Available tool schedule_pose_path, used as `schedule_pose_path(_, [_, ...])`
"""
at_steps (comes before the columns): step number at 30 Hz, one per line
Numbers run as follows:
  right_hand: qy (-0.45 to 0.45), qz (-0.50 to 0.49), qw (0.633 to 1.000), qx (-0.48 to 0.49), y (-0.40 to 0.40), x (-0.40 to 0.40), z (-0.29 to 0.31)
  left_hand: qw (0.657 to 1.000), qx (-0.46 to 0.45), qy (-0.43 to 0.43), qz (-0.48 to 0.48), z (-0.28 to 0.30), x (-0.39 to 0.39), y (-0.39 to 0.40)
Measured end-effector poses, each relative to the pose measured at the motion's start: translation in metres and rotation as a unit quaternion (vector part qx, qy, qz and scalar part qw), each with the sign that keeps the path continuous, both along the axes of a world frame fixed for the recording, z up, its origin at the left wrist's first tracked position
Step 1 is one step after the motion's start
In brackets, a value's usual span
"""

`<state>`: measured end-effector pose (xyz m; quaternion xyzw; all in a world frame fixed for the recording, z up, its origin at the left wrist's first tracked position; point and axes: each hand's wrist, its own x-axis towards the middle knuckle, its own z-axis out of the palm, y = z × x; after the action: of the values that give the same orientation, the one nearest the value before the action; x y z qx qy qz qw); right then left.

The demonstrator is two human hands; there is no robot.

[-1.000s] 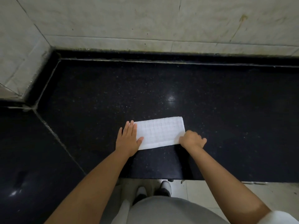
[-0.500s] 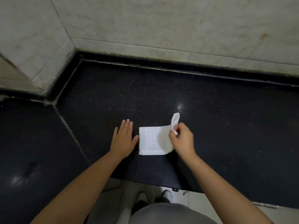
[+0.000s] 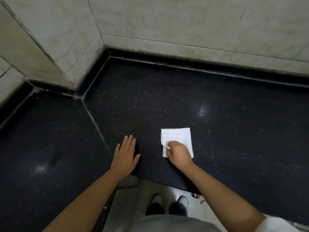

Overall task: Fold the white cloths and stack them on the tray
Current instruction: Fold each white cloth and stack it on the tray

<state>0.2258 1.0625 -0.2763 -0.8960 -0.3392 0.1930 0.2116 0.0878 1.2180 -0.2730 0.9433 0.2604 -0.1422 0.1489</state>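
- The white cloth lies folded into a small, nearly square pad on the black speckled countertop, close to the counter's near edge.
- The right hand sits on the cloth's near half with its fingers curled down; thumb and forefinger seem to pinch a small raised bit of fabric at the cloth's left edge, though the knuckles hide most of the contact.
- The cloth's far edge and right edge run straight and lie flat; its near-left corner shows just beside the hand, and the near-right corner pokes out past the wrist.
- The left hand rests flat on the bare counter, fingers straight and together, thumb spread toward the cloth, holding nothing.
- A strip of bare black stone separates the left hand's thumb from the cloth; the two do not touch.
- Just left of the left hand, a pale grout seam crosses the counter diagonally, running away toward the wall corner.
- Beyond both hands the counter stretches bare to the raised black lip at the foot of the tiled wall.
- To the right of the right hand the dark surface runs on to the frame's edge.
- Below the forearms the counter's near edge cuts off, with pale floor and two shoes beneath.
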Motion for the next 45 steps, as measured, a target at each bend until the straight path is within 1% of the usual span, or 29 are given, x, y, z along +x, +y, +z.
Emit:
schedule_pose_path(3, [-0.001, -0.072, 0.996, 0.051, 0.000, 0.005, 0.007, 1.000, -0.007, -0.021, -0.008, 0.001, 0.008, -0.005])
schedule_pose_path(5, [-0.006, -0.102, 0.992, 0.071, 0.001, 0.003, 0.008, 0.999, -0.008, -0.030, -0.014, 0.001, 0.010, -0.009])
schedule_pose_path(6, [0.002, -0.094, 0.994, 0.058, 0.002, 0.000, 0.007, 0.999, -0.009, -0.035, -0.017, 0.001, 0.010, -0.009])
schedule_pose_path(7, [0.011, -0.065, 0.997, 0.033, 0.002, -0.003, 0.006, 0.999, -0.012, -0.043, -0.021, 0.000, 0.010, -0.010])
schedule_pose_path(9, [0.017, 0.018, 1.000, -0.020, 0.001, -0.010, 0.004, 0.998, -0.017, -0.060, -0.027, -0.002, 0.008, -0.010])
schedule_pose_path(10, [0.016, 0.052, 0.998, -0.035, -0.002, -0.010, 0.005, 0.997, -0.019, -0.069, -0.029, -0.003, 0.008, -0.010])
schedule_pose_path(12, [0.014, 0.083, 0.995, -0.045, -0.013, -0.007, 0.009, 0.996, -0.020, -0.079, -0.032, -0.007, 0.008, -0.010])
schedule_pose_path(13, [-0.002, 0.087, 0.995, -0.038, -0.020, -0.005, 0.012, 0.995, -0.021, -0.088, -0.035, -0.008, 0.008, -0.011])
schedule_pose_path(15, [-0.064, 0.090, 0.994, -0.016, -0.039, 0.001, 0.014, 0.990, -0.005, -0.123, -0.070, -0.011, 0.011, -0.014])
schedule_pose_path(18, [-0.140, 0.094, 0.984, -0.062, -0.064, 0.009, 0.009, 0.975, -0.003, -0.175, -0.137, -0.015, 0.021, -0.026])
schedule_pose_path(19, [-0.142, 0.096, 0.982, -0.084, -0.067, 0.011, 0.007, 0.968, -0.004, -0.190, -0.161, -0.014, 0.026, -0.033])
schedule_pose_path(21, [-0.136, 0.094, 0.981, -0.101, -0.071, 0.013, 0.002, 0.958, -0.016, -0.193, -0.212, -0.013, 0.036, -0.048])
schedule_pose_path(23, [-0.139, 0.097, 0.982, -0.081, -0.070, 0.018, 0.000, 0.951, 0.013, -0.182, -0.248, -0.016, 0.044, -0.058])
schedule_pose_path(27, [-0.130, 0.089, 0.986, -0.053, -0.068, 0.020, 0.011, 0.952, 0.046, -0.163, -0.256, -0.023, 0.060, -0.065])
schedule_pose_path(29, [-0.093, 0.061, 0.993, -0.026, -0.072, 0.015, 0.022, 0.951, 0.062, -0.161, -0.258, -0.021, 0.070, -0.069])
schedule_pose_path(30, [-0.086, 0.039, 0.996, -0.007, -0.077, 0.013, 0.028, 0.946, 0.070, -0.176, -0.264, -0.021, 0.076, -0.073])
schedule_pose_path(31, [-0.080, 0.018, 0.997, 0.008, -0.084, 0.010, 0.037, 0.937, 0.077, -0.198, -0.276, -0.019, 0.080, -0.078])
schedule_pose_path(33, [-0.078, -0.031, 0.996, 0.028, -0.109, 0.005, 0.052, 0.909, 0.074, -0.258, -0.319, -0.016, 0.091, -0.094])
schedule_pose_path(35, [-0.067, -0.098, 0.992, 0.038, -0.145, 0.005, 0.066, 0.868, 0.073, -0.320, -0.374, -0.009, 0.105, -0.119])
schedule_pose_path(38, [-0.057, -0.169, 0.982, 0.062, -0.219, 0.006, 0.085, 0.799, 0.065, -0.391, -0.452, 0.009, 0.132, -0.173])
schedule_pose_path(41, [-0.063, -0.230, 0.968, 0.072, -0.306, 0.000, 0.106, 0.742, 0.037, -0.423, -0.518, 0.035, 0.160, -0.248])
schedule_pose_path(45, [-0.086, -0.312, 0.943, 0.082, -0.429, -0.016, 0.131, 0.690, -0.010, -0.419, -0.590, 0.074, 0.180, -0.373])
